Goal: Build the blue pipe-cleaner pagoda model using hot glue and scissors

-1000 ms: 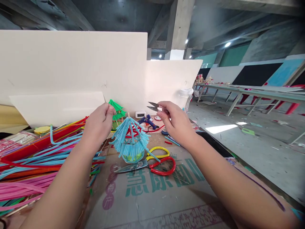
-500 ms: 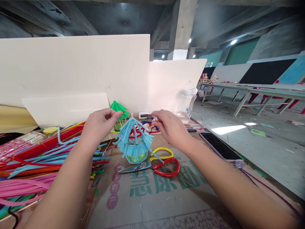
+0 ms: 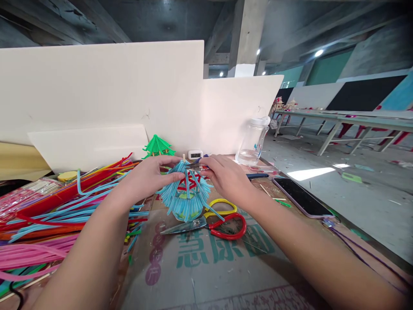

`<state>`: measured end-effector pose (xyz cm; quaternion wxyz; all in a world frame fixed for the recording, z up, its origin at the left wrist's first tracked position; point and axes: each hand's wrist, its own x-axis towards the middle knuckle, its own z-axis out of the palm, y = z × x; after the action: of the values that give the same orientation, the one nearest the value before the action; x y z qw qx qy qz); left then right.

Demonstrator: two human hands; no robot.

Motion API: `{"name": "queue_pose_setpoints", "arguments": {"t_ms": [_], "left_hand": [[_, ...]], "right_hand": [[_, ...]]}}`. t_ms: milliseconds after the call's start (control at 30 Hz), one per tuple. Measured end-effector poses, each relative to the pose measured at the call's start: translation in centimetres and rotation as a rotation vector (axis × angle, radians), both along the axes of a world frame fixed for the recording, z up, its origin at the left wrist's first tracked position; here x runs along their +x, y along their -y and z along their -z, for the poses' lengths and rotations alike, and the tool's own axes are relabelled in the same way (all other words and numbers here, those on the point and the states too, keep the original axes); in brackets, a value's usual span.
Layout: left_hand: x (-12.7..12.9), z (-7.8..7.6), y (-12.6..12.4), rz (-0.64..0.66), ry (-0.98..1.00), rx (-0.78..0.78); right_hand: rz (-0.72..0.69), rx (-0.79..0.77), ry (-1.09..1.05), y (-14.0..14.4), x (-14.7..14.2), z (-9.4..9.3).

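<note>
Upright, blue pipe-cleaner pavilion (image 3: 186, 196), tiered roof, red struts.

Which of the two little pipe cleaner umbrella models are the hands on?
The blue one, in front on the cardboard, with both hands at its top. The green one stands untouched behind, against the white board.

Fuzzy blue pipe-cleaner model (image 3: 185, 196), glossy plastic-handled metal scissors (image 3: 209, 221), matt cardboard sheet (image 3: 219, 267)

Both hands dropped onto blue pavilion model (image 3: 186, 193); snips (image 3: 194, 164) lowered to its peak.
</note>
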<state>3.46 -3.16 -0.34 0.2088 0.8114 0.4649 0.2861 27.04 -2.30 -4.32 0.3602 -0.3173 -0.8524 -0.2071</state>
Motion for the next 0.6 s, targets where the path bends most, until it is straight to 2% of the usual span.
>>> {"name": "queue_pose_setpoints", "arguments": {"t_ms": [100,600], "left_hand": [[0.19,-0.09,0.20,0.029,0.001,0.019],[0.51,-0.25,0.59,0.013,-0.049,0.110]], "right_hand": [[0.016,0.009,0.022,-0.11,0.15,0.09],[0.081,0.010,0.105,0.55,0.62,-0.74]]}}
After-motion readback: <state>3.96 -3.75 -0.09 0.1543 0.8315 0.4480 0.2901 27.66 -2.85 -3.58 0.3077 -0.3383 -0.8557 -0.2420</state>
